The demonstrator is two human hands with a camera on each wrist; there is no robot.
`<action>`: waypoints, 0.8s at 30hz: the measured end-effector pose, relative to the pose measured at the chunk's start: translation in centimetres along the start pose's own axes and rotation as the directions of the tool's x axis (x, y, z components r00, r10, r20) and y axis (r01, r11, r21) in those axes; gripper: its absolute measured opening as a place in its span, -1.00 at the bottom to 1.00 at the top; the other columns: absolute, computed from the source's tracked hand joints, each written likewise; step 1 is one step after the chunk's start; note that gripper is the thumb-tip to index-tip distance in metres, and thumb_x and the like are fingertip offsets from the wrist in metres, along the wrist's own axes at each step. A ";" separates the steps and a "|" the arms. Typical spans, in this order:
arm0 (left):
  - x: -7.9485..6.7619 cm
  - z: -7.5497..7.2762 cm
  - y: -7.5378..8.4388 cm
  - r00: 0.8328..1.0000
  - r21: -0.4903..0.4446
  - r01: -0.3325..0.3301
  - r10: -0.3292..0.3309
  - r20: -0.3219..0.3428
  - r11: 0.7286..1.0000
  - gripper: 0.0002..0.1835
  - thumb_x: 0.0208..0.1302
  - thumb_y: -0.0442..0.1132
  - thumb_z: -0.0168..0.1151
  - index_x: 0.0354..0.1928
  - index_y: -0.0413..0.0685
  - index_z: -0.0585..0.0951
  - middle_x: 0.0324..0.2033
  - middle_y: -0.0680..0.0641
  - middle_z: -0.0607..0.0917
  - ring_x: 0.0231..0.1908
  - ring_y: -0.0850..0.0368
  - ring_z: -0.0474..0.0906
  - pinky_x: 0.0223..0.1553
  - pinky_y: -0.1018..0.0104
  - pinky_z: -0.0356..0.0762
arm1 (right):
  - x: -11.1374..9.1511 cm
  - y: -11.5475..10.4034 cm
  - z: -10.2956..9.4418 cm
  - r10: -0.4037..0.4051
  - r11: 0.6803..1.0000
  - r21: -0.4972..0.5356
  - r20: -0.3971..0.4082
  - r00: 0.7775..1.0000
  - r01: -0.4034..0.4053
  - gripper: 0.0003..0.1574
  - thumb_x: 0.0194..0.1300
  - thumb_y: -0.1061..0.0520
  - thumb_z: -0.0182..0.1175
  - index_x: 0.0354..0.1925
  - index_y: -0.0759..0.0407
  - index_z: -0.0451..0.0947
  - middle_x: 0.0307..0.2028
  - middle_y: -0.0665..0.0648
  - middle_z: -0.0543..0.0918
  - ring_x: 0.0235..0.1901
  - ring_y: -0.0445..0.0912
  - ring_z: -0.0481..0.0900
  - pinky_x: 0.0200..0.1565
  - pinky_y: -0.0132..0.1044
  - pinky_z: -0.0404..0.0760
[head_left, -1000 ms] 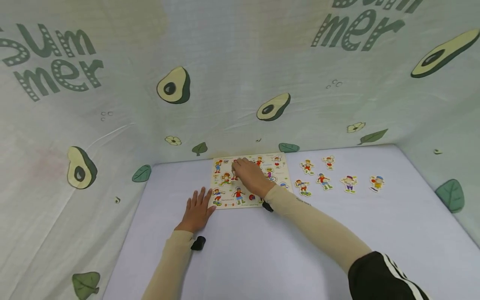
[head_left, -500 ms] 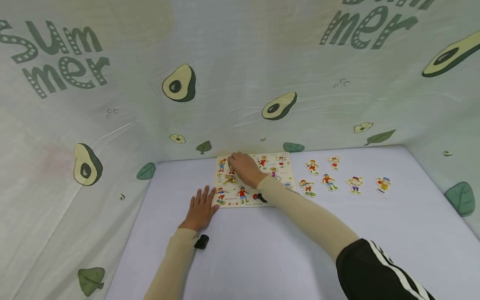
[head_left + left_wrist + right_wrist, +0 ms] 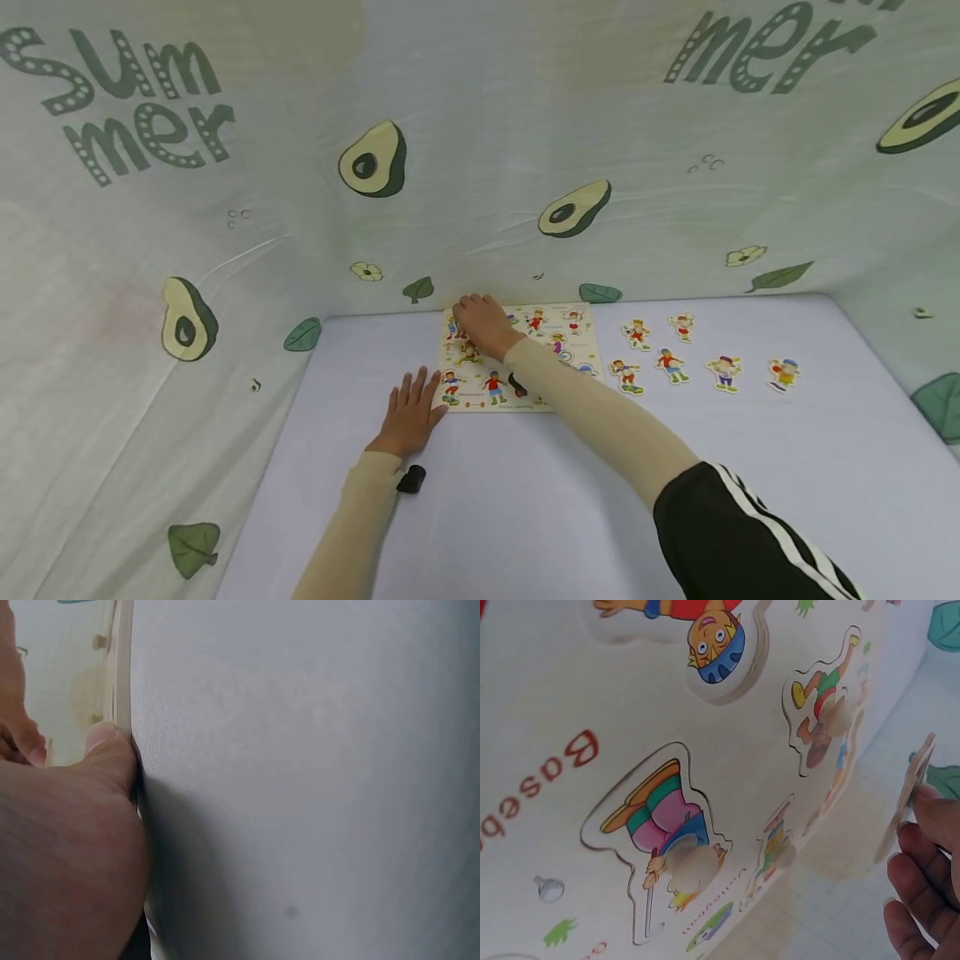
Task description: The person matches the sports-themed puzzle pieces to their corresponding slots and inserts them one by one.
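The right hand point(image 3: 483, 323) is over the back left part of a cream wooden peg puzzle board point(image 3: 557, 314) printed with children playing sports. In the right wrist view its thumb and fingers pinch a thin flat puzzle piece point(image 3: 909, 796), seen edge-on, so its picture is hidden. Knobbed pieces sit in their cut-outs below, one a golf player point(image 3: 681, 832). The left hand point(image 3: 408, 414) lies flat with fingers spread at the board's front left corner. Its thumb point(image 3: 109, 754) presses the board's edge in the left wrist view.
Several loose figure pieces lie right of the board, among them a skateboarder point(image 3: 626, 377), a roller skater point(image 3: 672, 367) and a piece with a blue cap point(image 3: 783, 375). A cloth wall point(image 3: 465, 208) printed with avocados rises behind the white table point(image 3: 510, 500).
Over the board, the right hand has shifted leftward and toward the back edge. The left hand stays at its corner. The whole head view has slid slightly.
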State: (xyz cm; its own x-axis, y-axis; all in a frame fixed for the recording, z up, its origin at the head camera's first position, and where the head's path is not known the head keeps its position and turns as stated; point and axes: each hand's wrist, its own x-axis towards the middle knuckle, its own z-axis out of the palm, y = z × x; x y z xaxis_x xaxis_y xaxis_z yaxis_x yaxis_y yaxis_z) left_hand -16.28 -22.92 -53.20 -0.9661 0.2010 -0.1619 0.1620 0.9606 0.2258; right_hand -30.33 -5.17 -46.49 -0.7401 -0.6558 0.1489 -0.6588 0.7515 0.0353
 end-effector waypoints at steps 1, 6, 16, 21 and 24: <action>0.1 0.1 -0.1 1.000 0.001 0.001 -0.001 0.001 1.000 -0.32 0.44 0.11 -0.25 0.47 0.06 -0.13 0.44 -0.13 -0.23 0.38 -0.19 -0.39 0.28 -0.19 -0.35 | 0.2 0.0 0.2 0.010 1.000 0.001 0.016 1.000 -0.010 -0.79 0.28 0.15 0.18 -0.09 0.09 0.48 -0.09 0.04 0.51 -0.06 -0.08 0.45 -0.04 -0.21 0.40; 0.2 0.2 -0.1 1.000 0.002 0.009 -0.009 -0.002 1.000 -0.33 0.44 0.11 -0.26 0.47 0.08 -0.14 0.44 -0.11 -0.24 0.39 -0.17 -0.41 0.29 -0.17 -0.38 | 1.0 -0.1 0.7 0.029 1.000 0.000 0.076 0.997 -0.029 -0.72 0.26 0.15 0.20 -0.04 0.09 0.48 -0.07 0.04 0.53 -0.03 -0.07 0.46 0.01 -0.20 0.41; 0.1 -0.1 0.3 1.000 0.003 0.013 -0.013 0.024 1.000 -0.31 0.44 0.13 -0.27 0.47 0.10 -0.17 0.44 -0.10 -0.27 0.39 -0.16 -0.43 0.30 -0.14 -0.40 | 2.1 0.2 2.0 0.058 0.998 0.006 0.133 0.989 -0.060 -0.63 0.27 0.12 0.20 0.04 0.13 0.49 -0.07 0.08 0.57 -0.03 -0.05 0.50 0.04 -0.18 0.44; 0.1 -0.1 0.2 1.000 0.005 0.021 -0.021 0.023 1.000 -0.31 0.44 0.13 -0.27 0.47 0.11 -0.18 0.44 -0.09 -0.28 0.39 -0.14 -0.45 0.30 -0.12 -0.42 | 2.9 0.0 2.4 0.060 0.998 0.013 0.146 0.987 -0.062 -0.63 0.28 0.14 0.18 0.06 0.15 0.46 -0.06 0.11 0.56 -0.01 -0.02 0.49 0.05 -0.16 0.42; 0.2 0.0 0.1 1.000 -0.001 0.020 -0.020 0.014 1.000 -0.32 0.44 0.12 -0.26 0.47 0.11 -0.17 0.44 -0.09 -0.27 0.39 -0.14 -0.44 0.30 -0.12 -0.42 | 3.3 -0.2 2.5 0.064 0.998 0.010 0.142 0.988 -0.066 -0.66 0.29 0.17 0.17 0.04 0.14 0.47 -0.07 0.10 0.56 -0.01 -0.03 0.48 0.05 -0.16 0.42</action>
State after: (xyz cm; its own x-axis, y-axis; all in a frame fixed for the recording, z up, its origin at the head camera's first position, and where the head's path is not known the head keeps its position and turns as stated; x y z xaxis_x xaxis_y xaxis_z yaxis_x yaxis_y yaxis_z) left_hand -16.44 -22.83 -53.18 -0.9663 0.1844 -0.1798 0.1424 0.9643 0.2233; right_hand -32.97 -7.66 -48.49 -0.7923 -0.6100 0.0090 -0.6099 0.7924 0.0152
